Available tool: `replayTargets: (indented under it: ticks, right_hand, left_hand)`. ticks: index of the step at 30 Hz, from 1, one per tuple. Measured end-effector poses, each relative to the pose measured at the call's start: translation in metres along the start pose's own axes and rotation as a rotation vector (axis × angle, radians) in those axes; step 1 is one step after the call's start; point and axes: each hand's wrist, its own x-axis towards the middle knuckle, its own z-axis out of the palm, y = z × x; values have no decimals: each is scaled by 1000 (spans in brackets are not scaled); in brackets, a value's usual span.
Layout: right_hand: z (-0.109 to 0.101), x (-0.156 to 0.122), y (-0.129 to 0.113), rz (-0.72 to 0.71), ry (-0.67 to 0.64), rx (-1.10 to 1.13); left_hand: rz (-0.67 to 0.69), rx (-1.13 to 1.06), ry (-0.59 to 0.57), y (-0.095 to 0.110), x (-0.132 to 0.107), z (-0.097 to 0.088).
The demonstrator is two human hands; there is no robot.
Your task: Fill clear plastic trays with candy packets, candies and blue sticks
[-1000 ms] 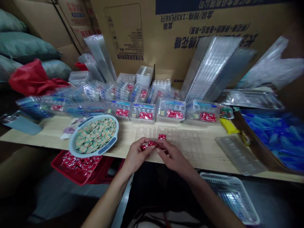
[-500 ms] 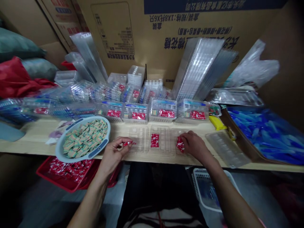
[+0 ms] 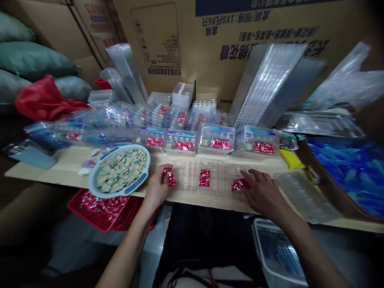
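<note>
Three clear plastic trays (image 3: 219,182) lie side by side on the wooden tabletop in front of me. My left hand (image 3: 157,186) pinches a red patterned packet (image 3: 171,177) over the left tray. A second red packet (image 3: 204,178) lies alone in the middle tray. My right hand (image 3: 262,192) rests flat with fingers spread, its fingertips pressing a third red packet (image 3: 239,185) into the right tray.
A round bowl of green and tan sweets (image 3: 120,171) sits at the left, a red basket of red packets (image 3: 100,204) below it. Filled clear boxes (image 3: 216,140) line the back. Stacked empty trays (image 3: 267,84) lean on cartons. Blue pieces (image 3: 351,172) fill a box at right.
My hands, together on red packets at the centre a second ago, have spread apart. A packet now lies in the middle tray, and each hand sets one into an outer tray.
</note>
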Motion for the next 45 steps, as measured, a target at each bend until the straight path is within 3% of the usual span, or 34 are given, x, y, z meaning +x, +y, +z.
replayTargets:
  ticks: [3,7,10,13,16,19,21,24,26,29,32,35,37,39,41,43,45]
  right_hand:
    - [-3,12,-2,-64,-109,-91]
    - [-5,20,-4,-68,-113,-120]
    - [-6,20,0,-46,-52,-35]
    - [-11,15,-4,45,8,241]
    - [-18,8,-32,51,-5,636]
    - [-20,4,-74,-33,-76,904]
    - [-16,1,-96,-18,-85,931]
    - [-5,-3,-109,104,-49,859]
    - [0,-7,-107,147,-27,859]
    - [-1,-12,-99,122,-18,903]
    - [-6,-16,-88,163,-8,775]
    - [-11,-18,-69,250,-30,547]
    - [-14,-21,-48,305,-35,466]
    - [-19,-25,-19,379,-2,422]
    - [-25,-31,18,476,61,341]
    - [-32,-38,63,585,126,203]
    - [-37,-45,113,714,141,53]
  left_hand:
    - [7,141,-27,-7,5,8]
    - [23,283,-114,-22,12,15]
    - [163,420,-33,-26,14,18]
    - [214,472,45,-11,7,22]
    - [202,235,-51,19,-15,33]
    - [101,-161,-381,47,-39,54]
    - [-24,-363,-511,55,-50,69]
    - [-193,-526,-489,56,-59,84]
    - [-218,-548,-484,56,-60,88]
    - [-132,-476,-482,60,-56,90]
    - [29,-316,-462,69,-40,101]
    - [199,-169,-457,76,-13,128]
    - [237,-98,-495,78,4,150]
    - [272,7,-542,79,16,169]
    - [387,157,-513,80,20,180]
    - [525,311,-436,80,17,181]
    - [634,444,-434,77,8,176]
